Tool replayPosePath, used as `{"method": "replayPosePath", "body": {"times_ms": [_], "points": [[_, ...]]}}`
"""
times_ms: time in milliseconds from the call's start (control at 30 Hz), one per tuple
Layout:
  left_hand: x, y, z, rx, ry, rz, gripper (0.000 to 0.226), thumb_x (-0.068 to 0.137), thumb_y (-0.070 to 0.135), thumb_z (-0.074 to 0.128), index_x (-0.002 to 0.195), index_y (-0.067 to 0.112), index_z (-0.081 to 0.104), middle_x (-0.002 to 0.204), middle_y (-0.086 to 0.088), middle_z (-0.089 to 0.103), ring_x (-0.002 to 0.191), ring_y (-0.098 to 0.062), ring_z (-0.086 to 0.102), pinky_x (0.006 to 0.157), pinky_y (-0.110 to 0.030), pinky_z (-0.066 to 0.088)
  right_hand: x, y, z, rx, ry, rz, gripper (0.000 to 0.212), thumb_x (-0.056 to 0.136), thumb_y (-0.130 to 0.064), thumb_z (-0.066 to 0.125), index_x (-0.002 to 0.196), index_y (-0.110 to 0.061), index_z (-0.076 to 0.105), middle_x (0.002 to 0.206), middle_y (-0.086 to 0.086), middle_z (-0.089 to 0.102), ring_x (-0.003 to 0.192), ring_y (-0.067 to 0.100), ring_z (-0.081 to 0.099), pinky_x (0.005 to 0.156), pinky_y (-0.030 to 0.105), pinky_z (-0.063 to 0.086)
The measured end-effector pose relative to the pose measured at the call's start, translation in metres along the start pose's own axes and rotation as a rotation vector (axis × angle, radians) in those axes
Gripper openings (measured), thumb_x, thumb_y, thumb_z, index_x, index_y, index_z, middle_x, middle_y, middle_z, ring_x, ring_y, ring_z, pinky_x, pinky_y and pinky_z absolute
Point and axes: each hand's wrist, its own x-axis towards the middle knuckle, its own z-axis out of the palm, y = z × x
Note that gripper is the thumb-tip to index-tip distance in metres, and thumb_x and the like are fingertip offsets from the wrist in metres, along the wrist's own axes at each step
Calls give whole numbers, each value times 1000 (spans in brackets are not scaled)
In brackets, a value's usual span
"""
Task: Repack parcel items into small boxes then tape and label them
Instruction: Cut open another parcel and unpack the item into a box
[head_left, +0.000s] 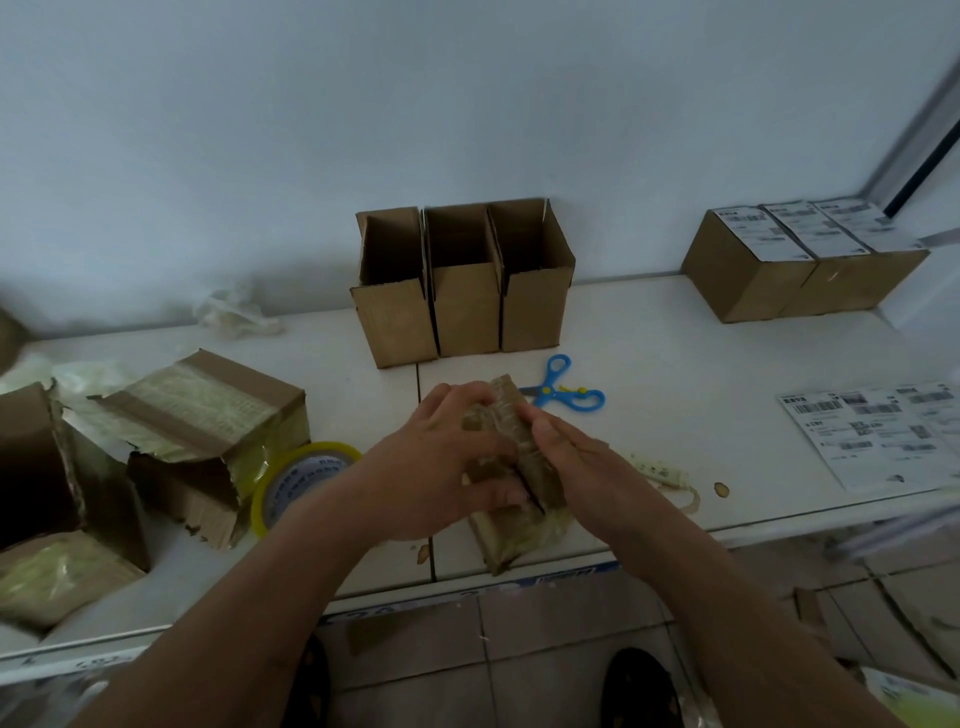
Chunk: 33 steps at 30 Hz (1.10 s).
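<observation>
Boxes (800, 260) at right sit labelled, three boxes (462, 291) stand open, while left hand (447, 462) and right hand (566, 457) grasp a taped parcel (511, 457).

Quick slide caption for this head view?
Both hands, left hand and right hand, grip a taped parcel before three open boxes.

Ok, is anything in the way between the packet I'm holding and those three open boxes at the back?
Nothing visible. Both hands, left and right, hold the packet, and the table between it and the open boxes is bare. The scissors lie off to the right, outside that path.
</observation>
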Motion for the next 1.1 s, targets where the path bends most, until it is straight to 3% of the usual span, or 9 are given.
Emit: {"method": "replayPosePath", "body": {"times_ms": [167, 300, 400, 533, 667, 800, 933, 1033, 1100], "points": [[-5, -2, 0, 89, -15, -4, 50, 80, 78, 38, 124, 55, 50, 142, 23, 12, 140, -13, 11, 108, -43, 40, 0, -2, 0, 32, 10, 6, 38, 102, -50, 30, 137, -48, 46, 130, -20, 53, 123, 2, 49, 109, 26, 36], [-2, 2, -3, -46, 55, -61, 20, 78, 68, 58, 91, 55, 49, 123, 23, 21, 117, -2, 32, 93, -29, 47, -1, 2, 8, -10, -1, -3, 44, 100, -57, 28, 142, -50, 40, 142, -17, 50, 131, 6, 46, 115, 38, 35], [-1, -3, -2, -129, 142, -94, 31, 75, 72, 55, 83, 43, 46, 120, 22, 27, 97, -1, 48, 78, -21, 51, -3, -1, 8, -11, -5, 5, 44, 101, -54, 26, 143, -49, 38, 142, -18, 48, 130, 4, 44, 114, 34, 35], [-8, -6, 5, -261, 305, -85, 36, 80, 69, 42, 81, 34, 47, 117, 25, 33, 98, 2, 50, 77, -21, 52, -2, -5, 8, 11, -15, -4, 43, 102, -52, 28, 142, -47, 40, 138, -18, 50, 129, 4, 46, 114, 31, 35], [-10, -8, 17, -404, 487, -131, 23, 89, 40, 60, 74, 28, 47, 118, 19, 40, 108, 8, 45, 88, -27, 52, 4, -4, 12, 16, -9, -9, 45, 101, -54, 30, 143, -45, 40, 145, -17, 46, 133, 4, 43, 116, 36, 33], [-8, 0, 26, -541, 651, -263, 32, 84, 10, 70, 68, 25, 48, 122, 8, 43, 104, 7, 48, 88, -27, 49, 3, -8, 15, -85, -14, -34, 49, 101, -54, 29, 148, -43, 34, 151, -15, 39, 137, 5, 38, 117, 33, 29], [0, 8, 26, -567, 683, -382, 24, 83, 9, 69, 70, 20, 53, 120, 9, 42, 92, 12, 48, 71, -2, 40, 3, -12, 17, -196, 17, -47, 51, 100, -53, 35, 149, -38, 30, 147, -8, 43, 125, 5, 43, 104, 23, 34], [6, 5, 15, -507, 569, -382, 16, 81, 14, 70, 85, 22, 58, 112, 13, 38, 90, 4, 49, 66, 1, 39, 6, -12, 20, -197, 73, -56, 51, 95, -53, 49, 142, -36, 37, 138, -8, 50, 116, 11, 55, 100, 36, 48], [7, 1, 6, -481, 491, -384, 31, 81, 20, 72, 106, 31, 57, 118, 12, 35, 93, 5, 46, 63, -2, 42, 10, -13, 19, -176, 81, -65, 46, 94, -50, 53, 137, -35, 42, 132, -11, 52, 109, 9, 59, 94, 39, 53]]}}
